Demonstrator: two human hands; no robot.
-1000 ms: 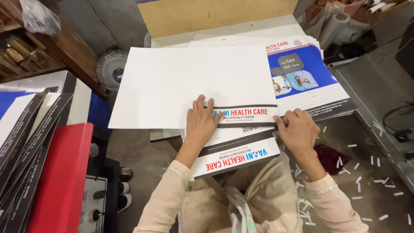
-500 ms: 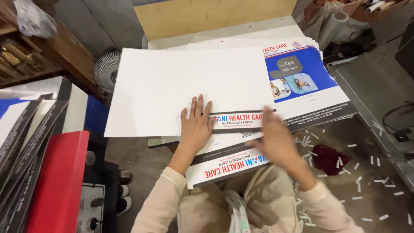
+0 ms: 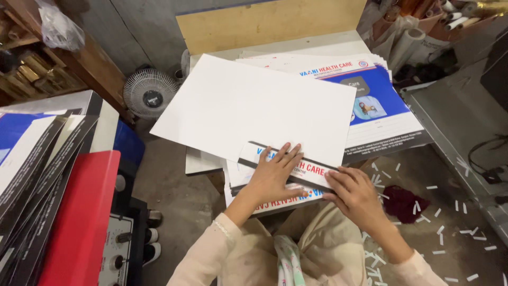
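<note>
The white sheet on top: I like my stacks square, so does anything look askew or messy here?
Yes. The blank white sheet lies turned at an angle across the printed sheets below, while the left hand and right hand rest at its near edge. Small white paper scraps litter the floor at right.

Blank white sheet [image 3: 248, 108] lies tilted atop a fanned stack of printed posters [image 3: 381, 114], blue and white with black border. More blue-and-black posters [image 3: 32, 153] lean at left.

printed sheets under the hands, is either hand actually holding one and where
Neither grips one. The left hand lies flat on the top printed sheet near its front edge; the right hand presses fingertips on that same edge.
</note>
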